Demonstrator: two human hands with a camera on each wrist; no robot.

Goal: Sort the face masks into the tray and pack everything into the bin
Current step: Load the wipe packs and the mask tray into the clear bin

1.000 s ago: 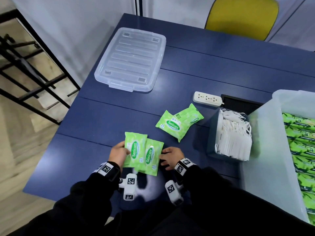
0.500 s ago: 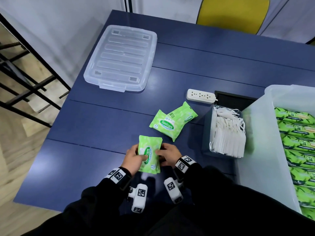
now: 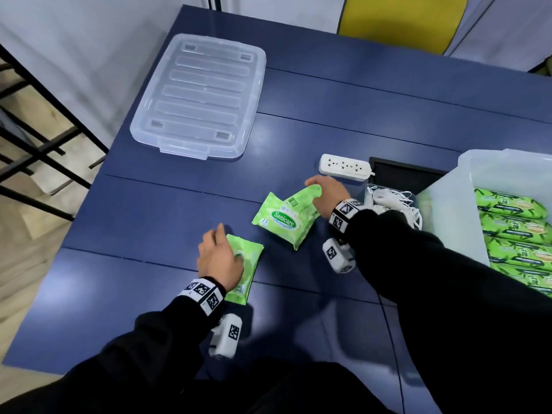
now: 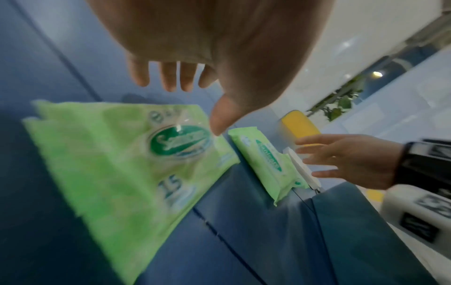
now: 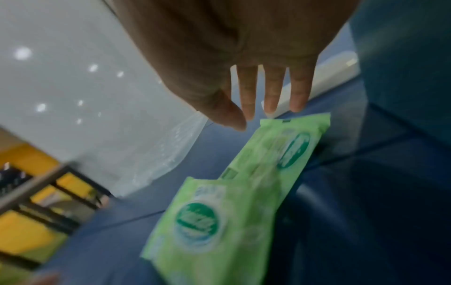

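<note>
Both hands were squaring stacked green wipe packets [image 3: 246, 261] half second ago; now parted. Left hand [image 3: 219, 259] hovers above stack, fingers released. Right hand [image 3: 327, 194], fingers straight, reaches far packet pair [image 3: 283, 218]. White face masks [image 3: 394, 201] sit in grey tray beside clear plastic bin [image 3: 442, 210]. Likely gathering packets for bin.

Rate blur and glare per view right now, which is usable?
Head: sharp, "Sanicare" readable on the wipes pack, soft glare on the table, wide-angle bending. Left wrist: motion blur on the near pack, fingers soft. Right wrist: heaviest smear, pack logos unreadable.
</note>
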